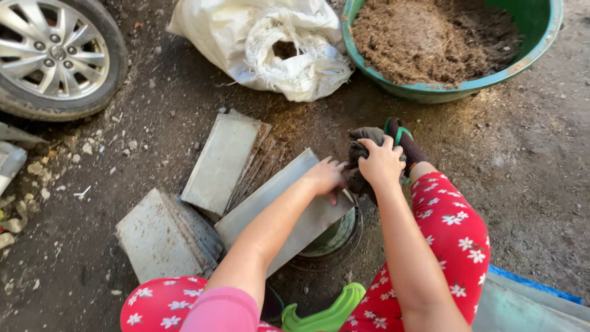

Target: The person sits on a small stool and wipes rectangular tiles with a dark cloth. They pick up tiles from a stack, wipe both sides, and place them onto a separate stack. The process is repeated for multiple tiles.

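Both hands work at one grey slab [289, 209] lying tilted across a round basin [335, 237] on the dirt floor [522, 184]. Left hand [324, 177] lies flat on the slab's upper end, fingers spread, steadying it. Right hand [381, 163] is clenched round a dark rag [362, 144] at the slab's top corner. Step in hand, by appearance: wiping the slab. Next stroke calls for firm bracing. Two more slabs [221, 161] [160, 237] lie alongside; green tub [541, 31] of brown matter beyond.

Green basin [541, 37], white sack [246, 37], grey slabs [221, 160], red trousers [455, 233] w/ white flowers.
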A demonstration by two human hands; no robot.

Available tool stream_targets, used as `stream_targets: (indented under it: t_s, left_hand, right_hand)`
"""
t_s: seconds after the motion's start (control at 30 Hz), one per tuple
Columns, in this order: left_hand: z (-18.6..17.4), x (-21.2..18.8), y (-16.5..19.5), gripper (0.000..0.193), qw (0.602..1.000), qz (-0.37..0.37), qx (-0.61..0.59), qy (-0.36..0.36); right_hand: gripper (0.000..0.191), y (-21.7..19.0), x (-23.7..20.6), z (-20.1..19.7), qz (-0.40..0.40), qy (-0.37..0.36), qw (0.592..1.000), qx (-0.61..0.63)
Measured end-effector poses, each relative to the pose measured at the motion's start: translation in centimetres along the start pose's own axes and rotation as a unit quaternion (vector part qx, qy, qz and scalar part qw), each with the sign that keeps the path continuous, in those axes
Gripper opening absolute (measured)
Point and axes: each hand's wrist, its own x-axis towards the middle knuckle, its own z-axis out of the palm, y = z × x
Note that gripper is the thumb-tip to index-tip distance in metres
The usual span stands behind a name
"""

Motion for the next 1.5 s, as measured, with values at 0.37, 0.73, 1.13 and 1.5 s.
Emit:
stream_targets:
  t_s: [0.37, 0.73, 1.13, 1.5]
  left_hand:
    - [1.1, -1.7, -4.8, 0.048, 0.962, -0.054, -0.097, 0.248]
    - [5.9, -10.5, -13.5, 0.058, 0.857, -0.458, -0.208, 0.11]
    - [19.1, -23.8, -3.7, 0.066, 0.572, -0.657, -0.337, 0.357]
    - [23.5, -21.9, 6.4, 0.036, 0.479, -0.622, -0.397, 0.475]
  right_hand:
    - [0.048, -0.4, 1.8, 0.2, 0.08, 0.039, 0.991, 0.097]
    - [0.049, 1.2, 2.2, -0.3, 0.058, 0.071, 0.977, 0.19]
    - [0.049, -7.0, -2.6, -1.8, -0.147, 0.079, 0.976, 0.143]
    - [0.047, -17.8, -22.1, 12.1, -0.431, -0.093, 0.898, -0.008]
